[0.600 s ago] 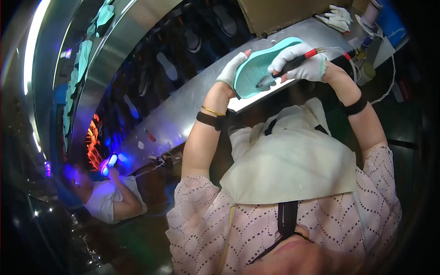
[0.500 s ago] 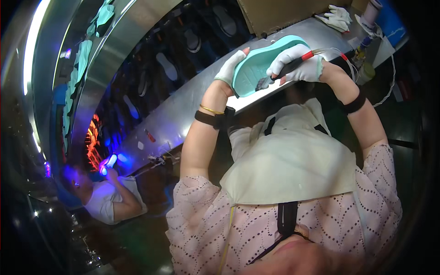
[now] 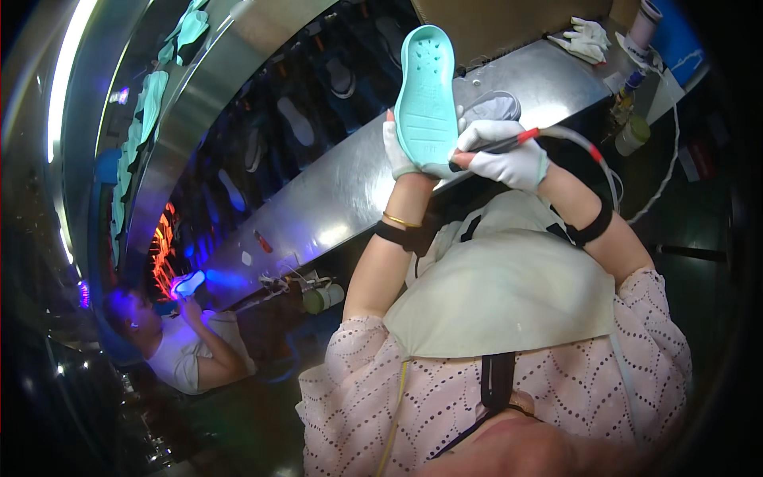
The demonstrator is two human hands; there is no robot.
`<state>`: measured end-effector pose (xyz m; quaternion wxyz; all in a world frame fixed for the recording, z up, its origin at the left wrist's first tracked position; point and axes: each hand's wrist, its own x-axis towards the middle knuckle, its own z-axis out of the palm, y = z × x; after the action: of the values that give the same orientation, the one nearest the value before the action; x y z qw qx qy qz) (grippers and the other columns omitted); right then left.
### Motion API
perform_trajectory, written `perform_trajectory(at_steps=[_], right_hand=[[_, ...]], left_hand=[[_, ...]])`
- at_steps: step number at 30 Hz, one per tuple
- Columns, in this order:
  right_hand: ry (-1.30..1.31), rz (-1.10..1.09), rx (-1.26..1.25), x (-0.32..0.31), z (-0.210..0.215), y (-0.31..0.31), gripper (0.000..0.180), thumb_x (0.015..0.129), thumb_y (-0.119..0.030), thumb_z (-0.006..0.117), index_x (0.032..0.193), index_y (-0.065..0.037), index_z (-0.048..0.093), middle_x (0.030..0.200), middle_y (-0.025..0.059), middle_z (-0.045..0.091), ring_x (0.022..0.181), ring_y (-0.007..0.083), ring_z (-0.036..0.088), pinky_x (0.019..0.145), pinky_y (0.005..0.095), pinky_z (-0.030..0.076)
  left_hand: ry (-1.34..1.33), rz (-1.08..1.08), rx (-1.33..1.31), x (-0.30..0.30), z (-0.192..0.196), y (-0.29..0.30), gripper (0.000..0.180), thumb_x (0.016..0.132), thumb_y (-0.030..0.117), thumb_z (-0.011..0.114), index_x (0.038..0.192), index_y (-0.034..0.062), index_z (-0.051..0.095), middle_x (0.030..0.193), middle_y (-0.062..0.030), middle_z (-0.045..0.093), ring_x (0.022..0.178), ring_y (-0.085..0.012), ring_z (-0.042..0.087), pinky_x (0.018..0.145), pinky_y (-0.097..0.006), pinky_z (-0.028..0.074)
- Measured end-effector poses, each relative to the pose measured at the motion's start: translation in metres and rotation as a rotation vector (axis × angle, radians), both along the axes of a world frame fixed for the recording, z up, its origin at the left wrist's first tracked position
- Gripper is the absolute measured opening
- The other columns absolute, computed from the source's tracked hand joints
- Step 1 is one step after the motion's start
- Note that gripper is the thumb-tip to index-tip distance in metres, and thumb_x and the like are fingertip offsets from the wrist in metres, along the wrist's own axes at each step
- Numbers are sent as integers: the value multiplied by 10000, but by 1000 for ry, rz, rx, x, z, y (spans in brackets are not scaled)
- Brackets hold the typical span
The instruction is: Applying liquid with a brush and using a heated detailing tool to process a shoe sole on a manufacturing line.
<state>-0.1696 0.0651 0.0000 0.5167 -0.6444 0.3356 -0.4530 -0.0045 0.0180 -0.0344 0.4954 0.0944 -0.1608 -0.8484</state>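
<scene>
My left hand point(image 3: 400, 149), in a white glove, holds a mint-green shoe sole point(image 3: 427, 99) upright by its lower end, tread side facing me. My right hand point(image 3: 507, 156), also gloved, grips a pen-like tool point(image 3: 501, 143) with a red collar and a grey hose trailing to the right. The tool's tip touches the lower edge of the sole. Both hands are raised over a shiny metal workbench point(image 3: 350, 191). I wear a pale apron and black wrist bands.
A grey sole point(image 3: 493, 105) lies on the bench behind my hands. White gloves point(image 3: 584, 38) and small bottles point(image 3: 632, 135) sit at the far right. A conveyor with several dark soles point(image 3: 298, 119) runs beyond the bench. Another person point(image 3: 187, 342) at lower left holds a sole under violet light.
The sole has been turned from lying tilted across my hands to standing upright. My right hand shifted to the sole's lower edge with the tool.
</scene>
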Motion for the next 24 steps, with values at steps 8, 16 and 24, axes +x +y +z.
perform_trajectory(at_steps=[8,16,24], right_hand=[[-28,-173,-346,10,6,-13,58,812,-37,626,848,-10,589,788,40,617,767,114,587,714,244,460],[-282,-433,23,3,16,-33,76,831,-101,619,801,-34,599,744,7,616,693,49,554,623,208,449],[-388,-304,-76,-10,10,-51,32,819,-80,637,820,-52,622,799,2,625,751,71,565,676,216,452]], left_hand=[[-187,181,72,-6,-1,13,628,867,553,343,1254,68,440,1196,-119,523,1056,-276,525,925,-409,421],[-86,110,-12,-14,12,26,617,893,530,265,1276,71,417,1234,-137,491,1087,-321,513,941,-444,418],[-160,180,-3,-3,18,28,611,911,545,240,1270,85,420,1180,-128,533,1019,-268,564,886,-388,465]])
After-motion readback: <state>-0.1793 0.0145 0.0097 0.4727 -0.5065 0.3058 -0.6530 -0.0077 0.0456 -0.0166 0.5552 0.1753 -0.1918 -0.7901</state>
